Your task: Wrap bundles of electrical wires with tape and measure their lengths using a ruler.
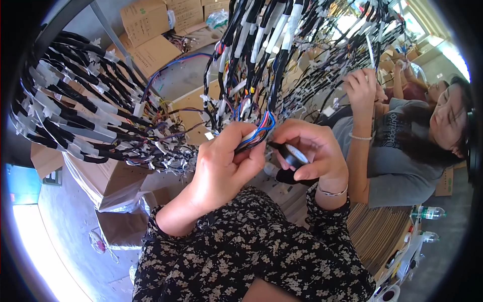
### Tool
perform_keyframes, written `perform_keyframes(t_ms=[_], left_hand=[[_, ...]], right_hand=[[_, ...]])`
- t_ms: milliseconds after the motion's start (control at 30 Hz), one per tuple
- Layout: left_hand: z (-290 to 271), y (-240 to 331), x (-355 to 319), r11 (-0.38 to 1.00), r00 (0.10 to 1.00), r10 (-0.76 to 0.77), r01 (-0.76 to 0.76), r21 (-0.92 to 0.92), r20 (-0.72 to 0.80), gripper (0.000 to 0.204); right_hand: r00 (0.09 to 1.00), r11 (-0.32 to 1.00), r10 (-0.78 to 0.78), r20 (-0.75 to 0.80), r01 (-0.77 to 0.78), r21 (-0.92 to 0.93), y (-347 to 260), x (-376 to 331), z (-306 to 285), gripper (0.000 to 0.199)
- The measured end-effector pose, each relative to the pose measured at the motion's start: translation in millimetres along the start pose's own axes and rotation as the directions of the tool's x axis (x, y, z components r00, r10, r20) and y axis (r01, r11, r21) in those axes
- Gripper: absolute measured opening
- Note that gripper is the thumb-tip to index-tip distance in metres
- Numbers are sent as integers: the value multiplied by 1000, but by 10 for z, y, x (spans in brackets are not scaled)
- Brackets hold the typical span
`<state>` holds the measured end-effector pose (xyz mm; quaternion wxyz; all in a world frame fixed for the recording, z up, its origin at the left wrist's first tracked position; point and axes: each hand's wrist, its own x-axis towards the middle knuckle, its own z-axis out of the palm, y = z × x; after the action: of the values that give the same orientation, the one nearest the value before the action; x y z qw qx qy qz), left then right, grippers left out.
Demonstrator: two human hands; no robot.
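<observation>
In the middle of the head view my left hand (216, 166) is closed around a bundle of thin wires (262, 132), blue, red, white and dark ones. The bundle bends over in a loop above the fingers. Close on its right, my right hand (324, 146) grips a small roll of black tape (292, 155) between thumb and fingers. A dark strip reaches from the roll toward the wires; whether it sticks to them I cannot tell. Just above hang black-wrapped wire harnesses (276, 75) with white sleeves and connectors.
More harnesses (75, 100) hang at the left. Cardboard boxes (146, 25) stand at the back, another box (100, 181) at the lower left. At the right a co-worker in a grey shirt (402, 166) raises a hand (362, 93) to the harnesses. Flattened cardboard (377, 231) and bottles (432, 213) lie lower right.
</observation>
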<state>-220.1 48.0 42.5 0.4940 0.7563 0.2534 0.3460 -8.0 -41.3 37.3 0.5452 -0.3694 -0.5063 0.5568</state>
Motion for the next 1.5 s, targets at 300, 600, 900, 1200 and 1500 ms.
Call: perform_keyframes(t_ms=[300, 600, 900, 1200, 1500], left_hand=[[-82, 28, 25, 986, 987, 142, -135, -102, 72, 35], [-115, -25, 84, 940, 990, -65, 103, -324, 127, 38], [-93, -57, 56, 920, 992, 20, 30, -390, 123, 27], [-150, -53, 85, 949, 988, -5, 53, -309, 155, 21], [-113, 3, 63, 928, 988, -23, 77, -364, 150, 23]], right_hand=[[988, 1000, -11, -156, 12, 8, 98, 90, 26, 51], [972, 993, -111, -208, 100, -63, 106, 425, 183, 76], [976, 971, -217, -18, 218, 99, 229, 531, 100, 63], [986, 979, -166, 14, 163, 125, 172, 514, 85, 66], [969, 971, -238, -63, 237, -18, 218, 460, 109, 78]])
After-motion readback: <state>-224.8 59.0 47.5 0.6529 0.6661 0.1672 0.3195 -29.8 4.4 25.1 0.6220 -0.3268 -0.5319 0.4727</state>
